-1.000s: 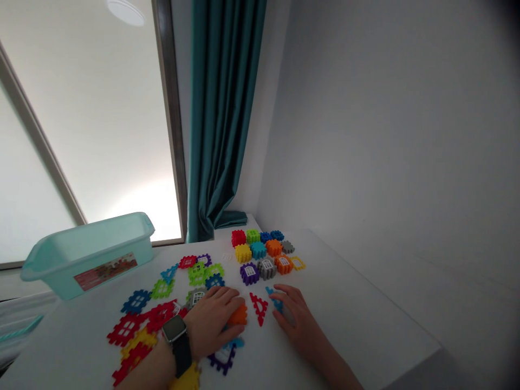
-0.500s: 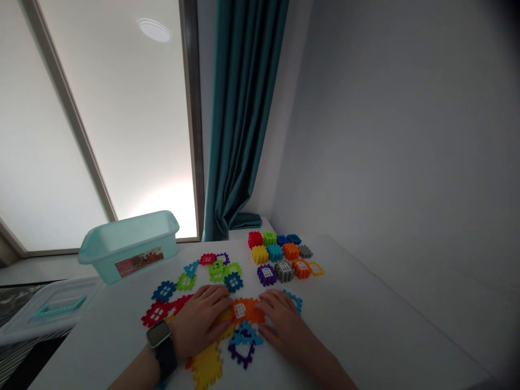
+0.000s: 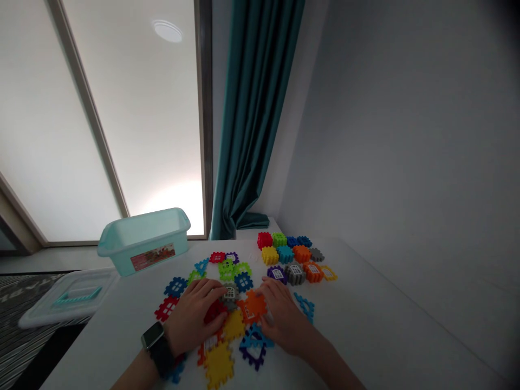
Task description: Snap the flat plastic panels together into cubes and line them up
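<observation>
Resting on a heap of plastic waffle blocks on the white table, the left hand curves over a red block beside a grey window block, the right hand spreads its fingers beside an orange block, and whether either grips anything cannot be told.
</observation>
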`<state>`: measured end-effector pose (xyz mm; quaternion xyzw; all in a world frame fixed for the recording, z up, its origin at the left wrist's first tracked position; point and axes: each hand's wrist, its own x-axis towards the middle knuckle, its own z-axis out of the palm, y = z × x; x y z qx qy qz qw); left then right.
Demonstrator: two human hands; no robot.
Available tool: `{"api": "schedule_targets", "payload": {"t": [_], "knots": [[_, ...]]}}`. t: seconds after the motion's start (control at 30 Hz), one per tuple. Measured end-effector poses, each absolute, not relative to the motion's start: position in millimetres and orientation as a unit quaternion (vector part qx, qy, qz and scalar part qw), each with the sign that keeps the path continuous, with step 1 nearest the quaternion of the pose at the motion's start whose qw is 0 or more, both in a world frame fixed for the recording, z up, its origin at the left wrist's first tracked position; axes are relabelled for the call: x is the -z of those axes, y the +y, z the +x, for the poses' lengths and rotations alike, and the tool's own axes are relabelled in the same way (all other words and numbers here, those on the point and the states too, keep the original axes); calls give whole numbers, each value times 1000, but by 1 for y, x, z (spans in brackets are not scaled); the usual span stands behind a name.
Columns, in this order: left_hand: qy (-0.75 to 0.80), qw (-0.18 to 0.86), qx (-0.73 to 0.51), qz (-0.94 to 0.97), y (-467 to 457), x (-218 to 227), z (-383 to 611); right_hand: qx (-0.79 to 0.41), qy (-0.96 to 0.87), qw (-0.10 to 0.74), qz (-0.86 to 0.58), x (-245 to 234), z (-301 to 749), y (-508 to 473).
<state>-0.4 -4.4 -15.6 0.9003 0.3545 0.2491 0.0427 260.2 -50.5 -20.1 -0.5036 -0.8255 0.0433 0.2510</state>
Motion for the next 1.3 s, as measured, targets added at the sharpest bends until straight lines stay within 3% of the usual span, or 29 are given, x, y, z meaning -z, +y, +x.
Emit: {"api": "schedule_targets", "payload": {"t": [0.3, 0.5, 0.83, 1.3], "knots": [[389, 37, -252, 885, -4, 8, -4, -86, -862, 242, -436, -2, 213, -26], [382, 22, -263, 886, 2, 16, -6, -161, -827, 312, -440, 9, 206, -29], [407, 17, -327, 852, -4, 14, 0, -141, -798, 392, -435, 23, 214, -30], [407, 16, -331, 851, 0, 18, -6, -99, -791, 387, -464, 35, 223, -19]]}}
